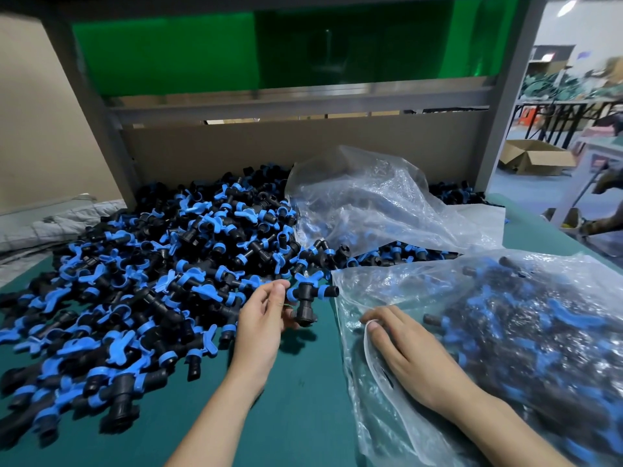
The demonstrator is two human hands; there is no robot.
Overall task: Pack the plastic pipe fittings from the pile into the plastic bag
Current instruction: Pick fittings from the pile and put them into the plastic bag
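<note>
Head view: left hand [261, 320] grips one black-and-blue pipe fitting [305, 298] in its fingers [273, 294], at the near right edge of the pile [135, 281] on the green table [303, 406]. Right hand [409, 355] pinches the left rim of the part-filled plastic bag [512, 332], near right. A second bag [371, 203] lies farther back.

We are seeing a green panel [168, 52] sitting in a grey metal frame [296, 102], and an open cardboard box [536, 158] lying on the floor far right
</note>
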